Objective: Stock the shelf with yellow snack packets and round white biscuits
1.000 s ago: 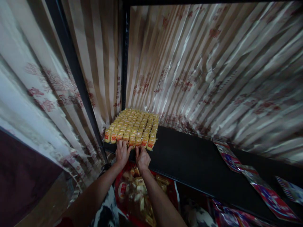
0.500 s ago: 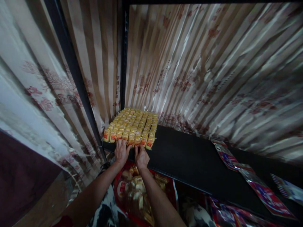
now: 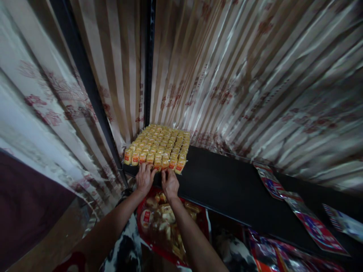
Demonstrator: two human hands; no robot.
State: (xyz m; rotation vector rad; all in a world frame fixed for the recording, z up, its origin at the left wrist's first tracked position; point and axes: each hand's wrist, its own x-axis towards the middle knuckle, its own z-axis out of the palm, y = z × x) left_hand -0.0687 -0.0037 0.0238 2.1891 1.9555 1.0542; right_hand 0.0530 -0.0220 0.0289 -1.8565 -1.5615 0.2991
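Rows of small yellow snacks in clear wrappers (image 3: 159,141) with red labels sit closely packed on the black shelf (image 3: 221,181), at its left end. At the front edge of this block, my left hand (image 3: 144,178) has its fingers curled against the wrapped snacks of the front row. My right hand (image 3: 170,184) is just beside it, fingers bent and pinched at the lower end of a front-row snack. The fingertips of both hands are partly hidden, so the exact grip is hard to see.
Below the shelf, a red-edged bag (image 3: 147,245) holds more wrapped snacks. Flat, colourful packages (image 3: 314,228) lie along the shelf's right part, with more bright packages (image 3: 269,251) underneath. Dark posts (image 3: 148,68) and a patterned, pleated curtain (image 3: 215,75) enclose the shelf.
The view has tilted slightly, so the shelf and snacks appear a little higher. Both hands stay at the front row, with only slight finger movement.
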